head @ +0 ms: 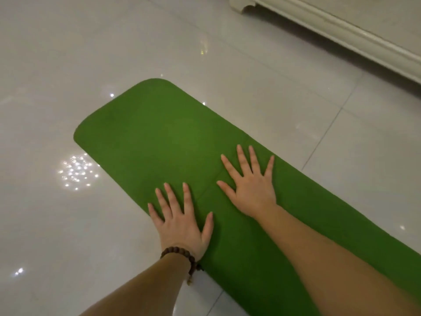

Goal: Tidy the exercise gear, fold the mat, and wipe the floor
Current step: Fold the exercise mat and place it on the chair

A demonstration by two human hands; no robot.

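Green foam mat (pixel 159 137) lies flat on the floor (pixel 57 65); our left hand (pixel 182 222) and right hand (pixel 250 190) press on it, fingers spread. We judge folding barely begun, wiping still ahead.

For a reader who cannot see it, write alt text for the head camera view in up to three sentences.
Two open hands, left hand and right hand, press flat on a green mat lying on a glossy tiled floor. A beaded bracelet circles the left wrist; pale furniture stands at the upper right.
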